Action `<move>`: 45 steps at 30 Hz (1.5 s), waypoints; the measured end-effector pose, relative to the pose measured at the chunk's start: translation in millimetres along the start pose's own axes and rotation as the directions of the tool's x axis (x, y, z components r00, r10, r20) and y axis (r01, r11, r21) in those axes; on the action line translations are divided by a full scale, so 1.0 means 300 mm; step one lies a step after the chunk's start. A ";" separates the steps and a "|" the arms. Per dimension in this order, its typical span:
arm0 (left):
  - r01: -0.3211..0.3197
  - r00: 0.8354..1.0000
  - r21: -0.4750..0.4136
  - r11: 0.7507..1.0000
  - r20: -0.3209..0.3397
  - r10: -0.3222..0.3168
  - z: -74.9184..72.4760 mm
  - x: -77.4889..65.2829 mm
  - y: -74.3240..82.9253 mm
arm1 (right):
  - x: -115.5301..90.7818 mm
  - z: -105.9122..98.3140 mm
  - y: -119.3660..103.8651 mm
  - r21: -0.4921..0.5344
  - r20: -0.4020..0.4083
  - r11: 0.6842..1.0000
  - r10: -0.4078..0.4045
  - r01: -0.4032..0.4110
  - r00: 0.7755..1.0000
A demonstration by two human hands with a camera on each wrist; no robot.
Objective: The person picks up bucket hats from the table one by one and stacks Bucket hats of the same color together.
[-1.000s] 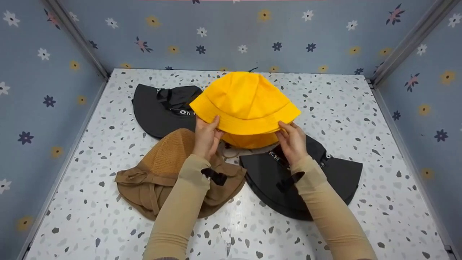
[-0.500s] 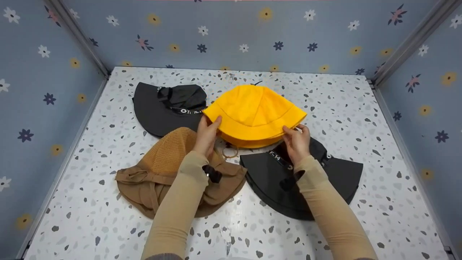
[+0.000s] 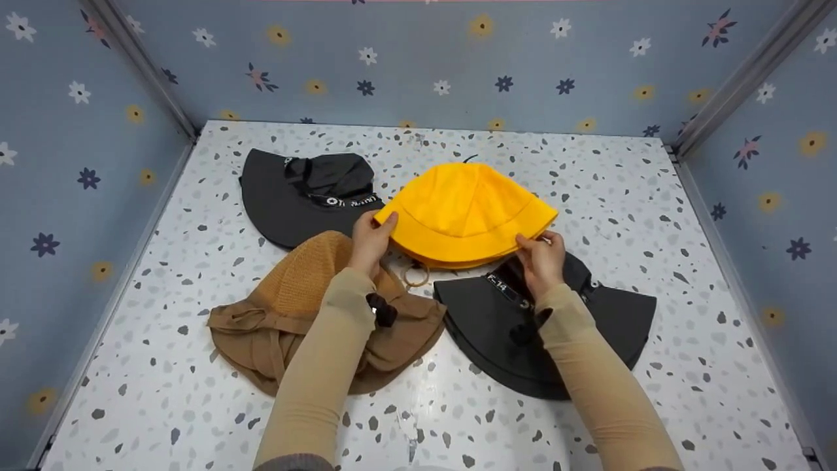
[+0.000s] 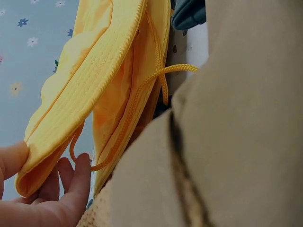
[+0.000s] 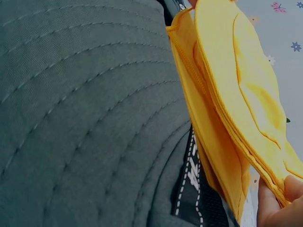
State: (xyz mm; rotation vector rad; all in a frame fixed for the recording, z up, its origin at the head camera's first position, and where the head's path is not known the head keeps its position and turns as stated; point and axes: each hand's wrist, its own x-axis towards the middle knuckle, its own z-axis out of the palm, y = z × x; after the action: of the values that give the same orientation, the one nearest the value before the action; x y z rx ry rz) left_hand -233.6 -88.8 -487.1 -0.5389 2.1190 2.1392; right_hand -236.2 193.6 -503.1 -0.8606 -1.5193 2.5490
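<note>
A yellow bucket hat [image 3: 467,203] with a short dark stem on top is held low over the table by both hands. My left hand [image 3: 371,243] pinches the left end of its brim, thumb on top and fingers beneath. At the right end of the brim, my right hand [image 3: 543,260] pinches the edge likewise. In the left wrist view a yellow cord [image 4: 137,94] hangs at the hat's underside. A second yellow layer [image 5: 208,118] lies behind the gripped brim in the right wrist view; whether it belongs to the same hat I cannot tell.
A brown hat [image 3: 288,288] with a woven crown lies at the front left. One black wide-brimmed hat [image 3: 281,206] is behind it, another [image 3: 608,320] under my right forearm. A small tan ring [image 3: 416,275] lies between. Flower-patterned walls [image 3: 418,59] enclose the speckled table [image 3: 418,425].
Both hands have lowered the yellow hat toward the table and shifted it slightly right, covering most of the yellow layer beneath. The brown and black hats have stayed put.
</note>
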 end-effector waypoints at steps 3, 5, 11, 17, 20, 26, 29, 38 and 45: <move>-0.008 1.000 0.046 0.999 -0.010 0.008 -0.001 0.002 -0.002 | 0.003 0.000 0.006 -0.026 -0.006 1.000 -0.003 0.003 1.000; -0.008 1.000 0.079 0.997 -0.021 0.010 -0.002 0.003 -0.004 | 0.003 0.001 0.009 -0.047 -0.009 0.999 -0.009 0.009 1.000; -0.007 0.998 0.122 0.993 -0.055 0.014 0.001 0.006 -0.007 | 0.007 0.001 0.022 -0.080 -0.005 0.996 -0.044 0.044 0.999; 0.006 0.996 0.101 0.995 -0.086 0.003 0.007 0.008 -0.011 | 0.016 -0.002 0.031 -0.115 -0.003 0.991 -0.067 0.066 0.998; 0.021 0.995 0.044 0.999 -0.098 -0.016 0.011 0.009 -0.010 | 0.019 -0.003 0.032 -0.131 0.000 0.989 -0.063 0.063 0.998; 0.024 0.994 0.087 0.996 -0.107 -0.015 0.015 0.011 -0.007 | 0.019 -0.004 0.028 -0.165 0.017 0.986 -0.012 0.015 1.000; 0.031 0.994 0.127 0.991 -0.108 -0.017 0.017 0.012 -0.009 | 0.017 -0.004 0.023 -0.182 0.030 0.983 0.017 -0.012 0.999; -0.024 0.995 0.234 0.972 -0.086 0.045 0.020 0.009 -0.013 | 0.012 -0.006 0.013 -0.198 0.046 0.980 0.011 -0.001 0.999; -0.079 0.991 0.368 0.927 -0.070 0.112 0.022 0.011 -0.013 | 0.015 -0.003 0.020 -0.309 0.044 0.951 -0.006 0.019 0.999</move>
State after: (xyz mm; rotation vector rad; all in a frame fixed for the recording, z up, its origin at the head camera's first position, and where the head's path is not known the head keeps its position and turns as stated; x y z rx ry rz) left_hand -236.6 -82.8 -492.0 -0.5087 2.5584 1.7219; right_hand -238.2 192.8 -510.4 -0.8233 -1.9667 2.3706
